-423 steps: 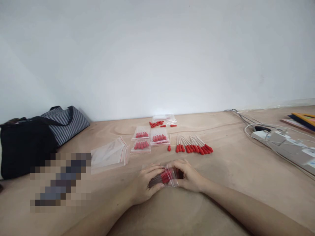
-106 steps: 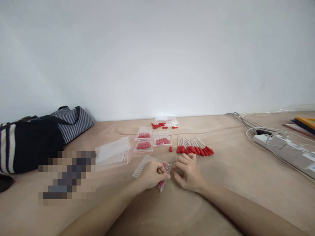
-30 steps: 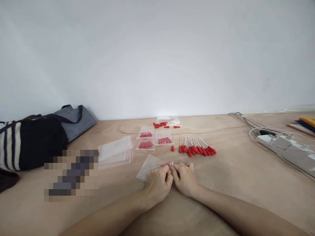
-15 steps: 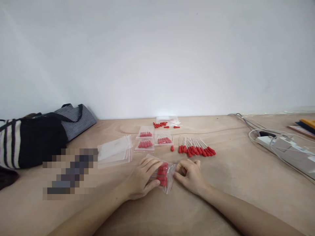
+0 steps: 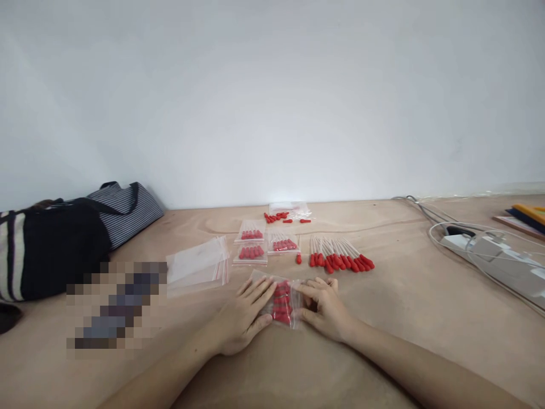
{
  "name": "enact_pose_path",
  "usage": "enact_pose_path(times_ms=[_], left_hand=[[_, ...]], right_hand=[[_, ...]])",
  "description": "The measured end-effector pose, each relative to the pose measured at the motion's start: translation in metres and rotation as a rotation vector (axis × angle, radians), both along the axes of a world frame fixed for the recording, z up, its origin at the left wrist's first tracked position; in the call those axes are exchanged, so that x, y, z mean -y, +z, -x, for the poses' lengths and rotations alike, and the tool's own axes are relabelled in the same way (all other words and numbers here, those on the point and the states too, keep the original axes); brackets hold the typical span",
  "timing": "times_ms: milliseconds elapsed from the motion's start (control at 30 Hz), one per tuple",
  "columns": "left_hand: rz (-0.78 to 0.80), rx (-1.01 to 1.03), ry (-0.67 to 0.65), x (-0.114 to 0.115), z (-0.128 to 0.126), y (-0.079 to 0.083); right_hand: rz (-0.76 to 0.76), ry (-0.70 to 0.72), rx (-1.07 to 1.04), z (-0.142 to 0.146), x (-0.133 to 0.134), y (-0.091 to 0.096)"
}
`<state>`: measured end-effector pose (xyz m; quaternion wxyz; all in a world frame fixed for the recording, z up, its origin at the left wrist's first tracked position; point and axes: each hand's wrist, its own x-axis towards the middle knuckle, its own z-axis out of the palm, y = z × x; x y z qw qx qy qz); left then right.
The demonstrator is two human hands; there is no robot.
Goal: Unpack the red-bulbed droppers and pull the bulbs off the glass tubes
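A clear zip bag (image 5: pixel 296 325) lies on the table, holding several droppers with red rubber bulbs (image 5: pixel 281 302). My left hand (image 5: pixel 244 315) rests over its left part, fingers stretched out flat and thumb apart. At the right end, where the zip strip runs, my right hand (image 5: pixel 326 307) is closed on the bag's edge, with curled fingers and the thumb below. Beyond my hands lie filled bags (image 5: pixel 251 251), a single dropper (image 5: pixel 298 258) and a fanned row of loose droppers (image 5: pixel 340 258).
Flat zip bags (image 5: pixel 198 261) are stacked at left, near a blurred patch (image 5: pixel 123 307) and a dark striped bag (image 5: pixel 63 244). Loose red bulbs (image 5: pixel 276 217) lie by the wall. At right are a white power strip (image 5: pixel 494 258), cables (image 5: pixel 430 218) and books (image 5: pixel 525 216).
My right hand has moved slightly left, its fingers now over the bag's zip end. The bag has turned a little straighter. My left hand stays on it, fingers flatter.
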<state>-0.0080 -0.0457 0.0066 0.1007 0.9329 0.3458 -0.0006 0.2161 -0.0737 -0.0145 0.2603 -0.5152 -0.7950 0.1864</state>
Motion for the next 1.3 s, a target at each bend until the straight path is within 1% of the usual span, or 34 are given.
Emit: enact_pose_path(times_ms=[167,333,500,567,700,833,900,1000,1067,1300], left_hand=[[-0.009,-0.001,0.006,0.000,0.000,-0.001],[-0.010,-0.012,0.009,0.001,0.000,-0.001],[-0.021,0.018,0.013,0.000,0.000,-0.001],[-0.012,0.025,0.014,-0.001,0.000,0.000],[0.004,0.036,0.000,0.000,-0.001,0.002],[0.013,0.046,-0.010,0.000,-0.001,0.002],[0.016,0.037,-0.012,-0.001,-0.001,0.001],[0.018,0.032,-0.027,-0.002,0.000,0.000],[0.018,0.034,-0.029,-0.002,0.000,0.001],[0.035,0.042,-0.013,0.001,0.000,0.005]], right_hand=[[0.022,0.044,-0.015,0.004,-0.002,0.004],[0.020,0.010,-0.001,0.012,0.000,0.004],[0.054,-0.037,0.003,0.016,0.002,0.005],[0.040,-0.047,0.000,0.015,0.001,0.006],[-0.042,-0.055,0.030,0.006,0.000,0.009],[-0.121,0.001,0.105,-0.003,-0.002,0.012],[-0.115,0.033,0.131,-0.004,-0.003,0.011],[-0.038,0.042,0.128,-0.002,-0.005,0.009],[-0.014,0.042,0.110,0.000,-0.006,0.007],[-0.066,0.045,0.105,-0.005,-0.001,0.011]])
